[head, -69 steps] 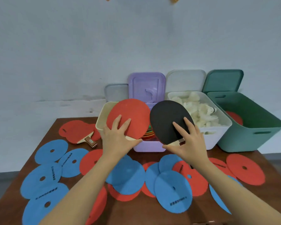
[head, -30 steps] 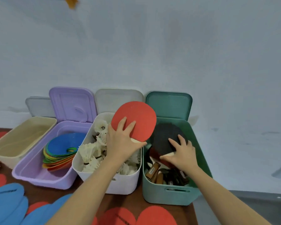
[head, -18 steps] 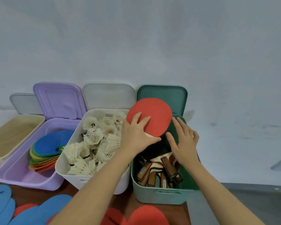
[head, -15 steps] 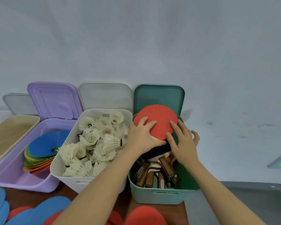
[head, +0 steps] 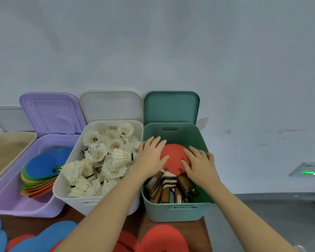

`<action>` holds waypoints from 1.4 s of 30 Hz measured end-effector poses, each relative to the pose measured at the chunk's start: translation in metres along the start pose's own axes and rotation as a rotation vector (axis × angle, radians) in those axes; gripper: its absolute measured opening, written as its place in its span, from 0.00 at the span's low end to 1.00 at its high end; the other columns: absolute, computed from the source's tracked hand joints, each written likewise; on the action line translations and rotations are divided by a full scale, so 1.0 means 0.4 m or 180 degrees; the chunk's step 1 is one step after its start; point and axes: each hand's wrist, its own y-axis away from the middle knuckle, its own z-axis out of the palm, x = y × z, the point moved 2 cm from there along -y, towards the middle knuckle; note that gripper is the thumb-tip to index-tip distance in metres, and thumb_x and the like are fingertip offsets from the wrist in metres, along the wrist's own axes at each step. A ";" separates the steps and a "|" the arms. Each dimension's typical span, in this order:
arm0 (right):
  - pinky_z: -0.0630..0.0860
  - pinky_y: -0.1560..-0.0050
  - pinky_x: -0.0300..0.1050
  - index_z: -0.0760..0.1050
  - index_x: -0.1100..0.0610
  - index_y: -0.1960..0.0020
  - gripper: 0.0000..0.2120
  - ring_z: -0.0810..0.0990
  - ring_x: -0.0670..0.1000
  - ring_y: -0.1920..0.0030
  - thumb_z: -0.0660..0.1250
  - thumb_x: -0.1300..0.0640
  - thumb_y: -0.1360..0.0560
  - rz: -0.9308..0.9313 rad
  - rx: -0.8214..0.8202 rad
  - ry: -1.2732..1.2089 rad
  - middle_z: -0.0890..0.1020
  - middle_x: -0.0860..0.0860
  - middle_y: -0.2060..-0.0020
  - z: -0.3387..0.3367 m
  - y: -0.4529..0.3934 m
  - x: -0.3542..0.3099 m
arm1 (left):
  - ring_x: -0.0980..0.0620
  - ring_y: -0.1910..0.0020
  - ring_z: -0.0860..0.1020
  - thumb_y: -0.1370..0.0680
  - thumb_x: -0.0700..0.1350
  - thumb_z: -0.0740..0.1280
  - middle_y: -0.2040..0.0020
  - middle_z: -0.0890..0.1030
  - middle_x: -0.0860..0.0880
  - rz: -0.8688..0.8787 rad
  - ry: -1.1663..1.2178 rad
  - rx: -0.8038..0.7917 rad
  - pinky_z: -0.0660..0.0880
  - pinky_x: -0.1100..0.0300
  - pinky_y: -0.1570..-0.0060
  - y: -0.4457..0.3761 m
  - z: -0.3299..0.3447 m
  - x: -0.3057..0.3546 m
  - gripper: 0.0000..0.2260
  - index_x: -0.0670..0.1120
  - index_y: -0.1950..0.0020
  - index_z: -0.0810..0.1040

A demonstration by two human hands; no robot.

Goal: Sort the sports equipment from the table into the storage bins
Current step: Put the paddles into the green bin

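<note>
The red paddle (head: 173, 158), held above the bin's rim half a second ago, now lies low inside the green bin (head: 178, 212) on top of other paddles (head: 171, 190). The left hand (head: 151, 157) rests on its left edge with fingers extended and thumb on the face; the right hand (head: 198, 164) lies flat on its right edge. Just left, the white bin (head: 91, 202) holds shuttlecocks (head: 102, 160), and the purple bin (head: 13, 204) holds stacked coloured discs (head: 42, 168).
</note>
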 end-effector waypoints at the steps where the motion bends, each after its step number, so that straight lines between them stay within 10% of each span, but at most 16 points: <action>1: 0.66 0.41 0.55 0.71 0.51 0.33 0.26 0.74 0.55 0.39 0.48 0.42 0.24 -0.0001 -0.0003 -0.0044 0.74 0.51 0.35 -0.006 0.007 -0.011 | 0.50 0.26 0.52 0.21 0.56 0.56 0.24 0.57 0.50 0.0021 -0.0007 0.0164 0.47 0.52 0.31 0.012 -0.019 -0.005 0.25 0.51 0.25 0.57; 14: 0.71 0.50 0.52 0.76 0.55 0.39 0.15 0.77 0.57 0.47 0.64 0.53 0.24 -0.0742 0.0424 -0.0781 0.78 0.52 0.42 -0.067 0.052 -0.373 | 0.52 0.30 0.63 0.20 0.53 0.55 0.28 0.66 0.50 -0.0337 -0.0202 0.0711 0.55 0.56 0.33 0.325 -0.210 -0.263 0.21 0.50 0.28 0.64; 23: 0.75 0.51 0.55 0.77 0.56 0.41 0.19 0.78 0.58 0.49 0.56 0.50 0.26 -0.0934 0.0363 -0.0993 0.79 0.51 0.45 -0.045 0.114 -0.787 | 0.46 0.30 0.65 0.22 0.48 0.62 0.29 0.67 0.46 -0.0722 -0.0132 0.0735 0.60 0.51 0.35 0.586 -0.301 -0.609 0.20 0.46 0.30 0.69; 33: 0.76 0.54 0.54 0.77 0.57 0.41 0.18 0.79 0.57 0.49 0.59 0.53 0.27 -0.0868 0.0167 -0.1246 0.80 0.52 0.47 0.028 0.204 -1.249 | 0.44 0.50 0.80 0.30 0.48 0.62 0.47 0.81 0.44 -0.0673 -0.0076 0.0708 0.75 0.51 0.53 0.868 -0.379 -0.953 0.17 0.42 0.45 0.80; 42: 0.72 0.58 0.50 0.75 0.58 0.39 0.18 0.78 0.58 0.53 0.60 0.55 0.26 -0.1357 -0.0261 -0.1031 0.80 0.53 0.48 0.148 0.210 -1.495 | 0.44 0.34 0.70 0.24 0.46 0.65 0.33 0.73 0.45 -0.1073 -0.0086 0.0651 0.65 0.50 0.38 0.970 -0.387 -1.172 0.18 0.43 0.34 0.73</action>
